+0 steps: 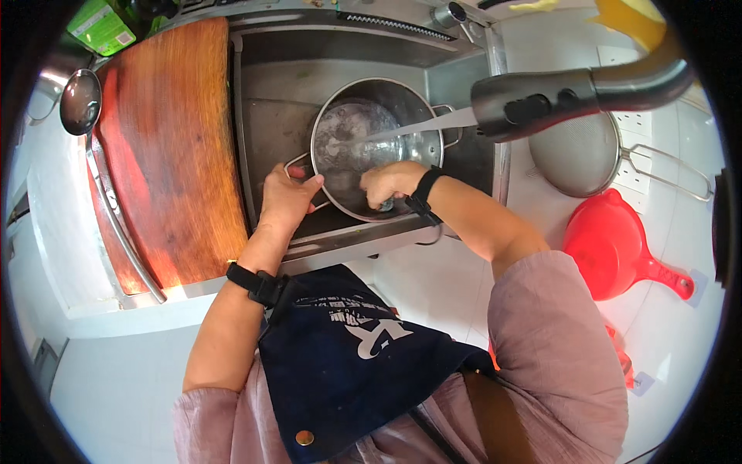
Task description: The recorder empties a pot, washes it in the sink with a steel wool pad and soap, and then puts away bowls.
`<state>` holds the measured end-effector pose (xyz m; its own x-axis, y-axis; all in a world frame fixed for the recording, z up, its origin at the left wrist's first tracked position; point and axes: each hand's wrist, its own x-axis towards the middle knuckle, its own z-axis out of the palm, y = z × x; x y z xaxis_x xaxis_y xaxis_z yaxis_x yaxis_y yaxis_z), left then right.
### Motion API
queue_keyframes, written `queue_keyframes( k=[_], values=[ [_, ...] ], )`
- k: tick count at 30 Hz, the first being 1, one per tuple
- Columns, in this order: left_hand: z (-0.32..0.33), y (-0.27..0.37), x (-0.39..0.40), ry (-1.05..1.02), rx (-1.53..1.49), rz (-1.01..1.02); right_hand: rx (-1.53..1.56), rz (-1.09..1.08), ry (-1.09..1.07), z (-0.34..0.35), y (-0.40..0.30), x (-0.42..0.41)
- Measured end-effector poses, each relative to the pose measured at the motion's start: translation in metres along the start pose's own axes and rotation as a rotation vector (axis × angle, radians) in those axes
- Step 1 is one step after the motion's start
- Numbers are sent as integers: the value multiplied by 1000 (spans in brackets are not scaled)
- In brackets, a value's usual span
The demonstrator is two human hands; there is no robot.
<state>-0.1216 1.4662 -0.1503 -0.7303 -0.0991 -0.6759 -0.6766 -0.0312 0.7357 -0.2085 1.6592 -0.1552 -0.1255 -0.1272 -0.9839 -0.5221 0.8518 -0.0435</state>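
Note:
A stainless steel pot [418,95] with two wire handles stands in the sink [272,81]. Water streams into it from the spout of a dark grey faucet [533,104] on the right. My left hand [290,194] grips the pot's left handle, the thumb at the rim. Inside the pot, near the front wall, my right hand [391,182] is closed on a small scrubber [387,204], mostly hidden under the fingers; its exact kind cannot be told. Some water lies in the bottom of the pot.
Left of the sink lies a wooden cutting board [174,151], with a long-handled metal ladle [110,191] along its left edge. A fine-mesh strainer [574,153] and a red plastic ladle [608,249] hang at the right. A green package [101,26] is at the upper left.

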Motion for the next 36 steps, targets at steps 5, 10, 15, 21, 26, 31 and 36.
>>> queue_keyframes(
  k=[5, 10, 15, 21, 26, 31, 36],
  values=[
    [-3, 9, -3, 15, 5, -59, 367, -7, 531, -8, 17, -55],
    [-2, 6, -7, 19, -5, -33, 777, 205, 1508, 13, 85, -72],
    [1, 2, -15, 90, 153, 46, 1262, 145, 1425, 42, 151, -24],
    [-4, 14, -21, 94, 99, -26, 1717, 9, 1303, 34, 144, -35],
    [-10, 36, -12, -53, 13, -230, 1732, -173, 1394, -12, 112, -124],
    [21, 38, 3, -221, -65, -190, 1695, -284, 1524, -31, 82, -228],
    [66, 38, 31, -296, -20, -100, 1680, -436, 1641, -31, 29, -280]
  ],
)
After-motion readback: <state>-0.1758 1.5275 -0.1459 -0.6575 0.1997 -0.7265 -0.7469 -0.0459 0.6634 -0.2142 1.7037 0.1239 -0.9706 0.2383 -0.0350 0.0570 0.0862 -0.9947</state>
